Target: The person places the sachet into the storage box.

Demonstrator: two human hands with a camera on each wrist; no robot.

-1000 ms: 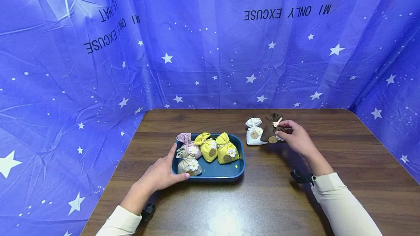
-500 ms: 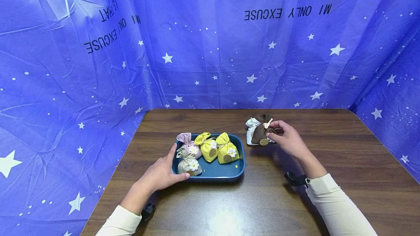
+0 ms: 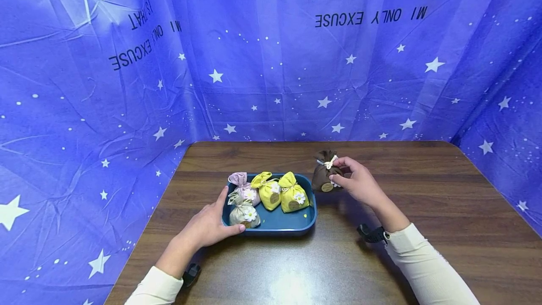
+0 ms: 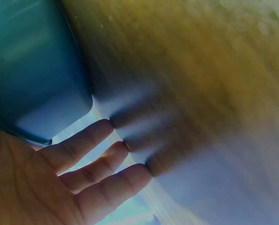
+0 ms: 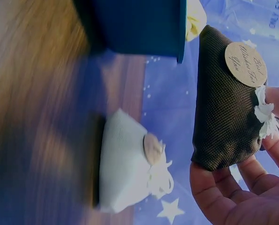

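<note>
My right hand (image 3: 363, 185) pinches a dark brown drawstring pouch (image 3: 320, 180) from its right side, clear above the table in the right wrist view. The pouch bears a round "Best Wishes For You" tag (image 5: 245, 64) and a white flower. Below it a white pouch (image 5: 123, 164) stands on the table, mostly hidden behind the brown one in the head view. At the left end of a blue tray (image 3: 279, 232), my left hand (image 3: 205, 225) rests with the thumb on the front rim and fingers along the side, straight in the left wrist view.
Inside the tray lie two yellow pouches (image 3: 294, 196), a lilac pouch (image 3: 239, 180) at the back left and a grey-beige pouch (image 3: 241, 215) before it. A wooden table (image 3: 423, 178) carries everything. A blue star-print cloth (image 3: 288, 60) hangs around its back and sides.
My right hand has carried the brown pouch leftward, from beside the white pouch to in front of it, close to the tray's right end. The left hand and tray have stayed put.
</note>
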